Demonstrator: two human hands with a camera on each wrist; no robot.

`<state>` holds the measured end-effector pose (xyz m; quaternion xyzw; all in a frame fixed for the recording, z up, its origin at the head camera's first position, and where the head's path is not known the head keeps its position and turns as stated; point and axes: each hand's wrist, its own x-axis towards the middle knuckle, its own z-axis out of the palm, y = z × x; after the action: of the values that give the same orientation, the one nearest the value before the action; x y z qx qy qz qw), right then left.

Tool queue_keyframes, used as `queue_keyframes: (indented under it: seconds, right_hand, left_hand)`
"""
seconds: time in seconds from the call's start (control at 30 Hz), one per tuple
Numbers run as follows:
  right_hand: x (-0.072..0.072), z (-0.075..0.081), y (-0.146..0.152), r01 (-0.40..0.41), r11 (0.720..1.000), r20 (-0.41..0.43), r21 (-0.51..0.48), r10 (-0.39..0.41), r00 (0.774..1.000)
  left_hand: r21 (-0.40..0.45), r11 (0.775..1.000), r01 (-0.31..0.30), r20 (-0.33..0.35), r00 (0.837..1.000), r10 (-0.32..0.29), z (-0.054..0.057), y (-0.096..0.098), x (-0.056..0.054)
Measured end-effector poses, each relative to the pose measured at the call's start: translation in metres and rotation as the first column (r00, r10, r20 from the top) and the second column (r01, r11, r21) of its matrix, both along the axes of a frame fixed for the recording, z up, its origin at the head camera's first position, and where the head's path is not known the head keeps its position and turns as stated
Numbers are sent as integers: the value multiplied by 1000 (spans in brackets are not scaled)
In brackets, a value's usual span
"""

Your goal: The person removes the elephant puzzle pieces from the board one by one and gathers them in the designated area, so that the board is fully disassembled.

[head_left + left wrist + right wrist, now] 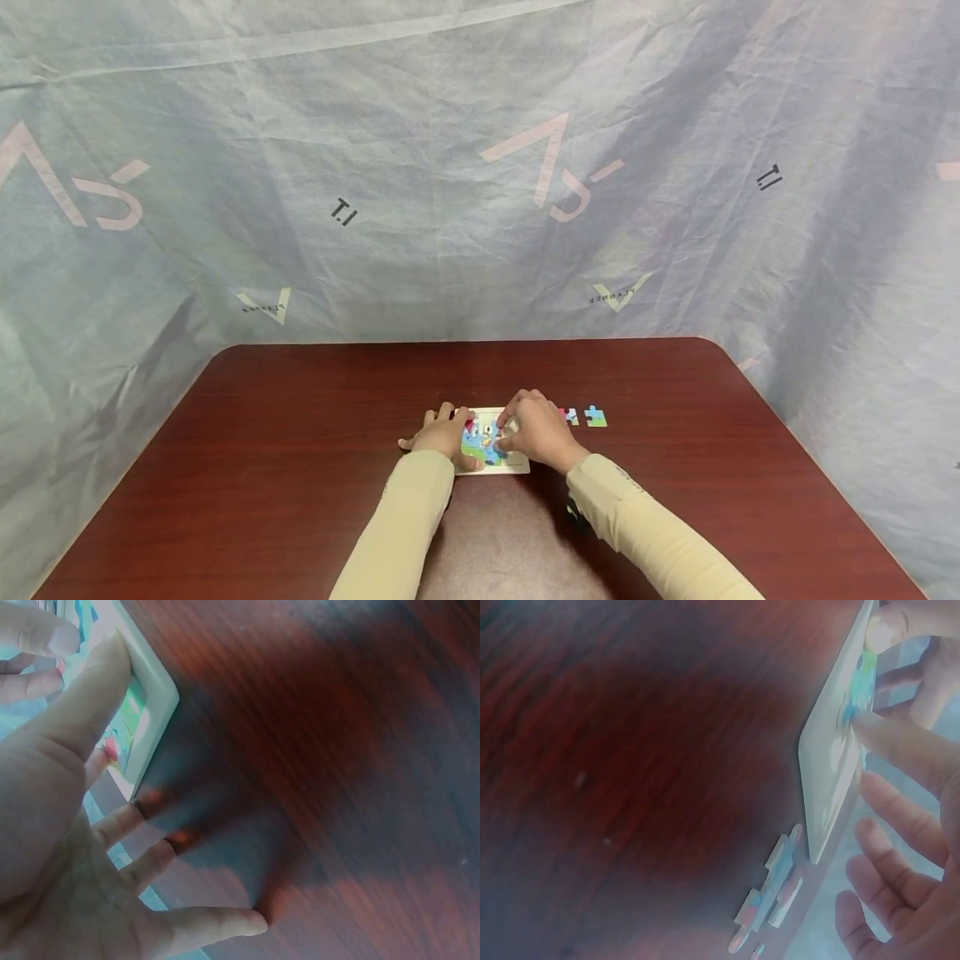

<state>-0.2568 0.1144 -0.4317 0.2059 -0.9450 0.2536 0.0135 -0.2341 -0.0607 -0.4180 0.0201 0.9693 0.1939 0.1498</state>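
A cream-framed jigsaw puzzle board lies flat on the table, showing a blue cartoon figure on green. My left hand rests at its left side, fingers spread, the thumb pressing on the frame's near left part. Over the board's right part, my right hand pinches a blue puzzle piece between thumb and index finger, at the edge of the picture. The other right fingers curl loosely above the board. The right hand partly hides bare cream board on that side.
Loose puzzle pieces lie on the dark red wooden table, right of the board. Another dark piece shows partly under the right sleeve. A grey printed cloth hangs behind the table.
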Motion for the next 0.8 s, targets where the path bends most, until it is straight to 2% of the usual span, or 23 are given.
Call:
queue_keyframes:
  seconds: [0.27, 0.43, 0.8]
  right_hand:
    - [-3, -1, 2, -1, 1000, -27, -4, 1, 1000]
    - [-5, 1, 8, -25, 997, -6, -70, 25, 1000]
    - [-9, 7, 26, -70, 992, 39, -105, 74, 997]
  left_hand:
    - [-7, 1000, -2, 14, 1000, 3, -1, 0, -2]
    - [-2, 1000, 0, 6, 1000, 0, -1, 0, -1]
    - [6, 1000, 1, 5, 1000, -1, 0, -1, 1]
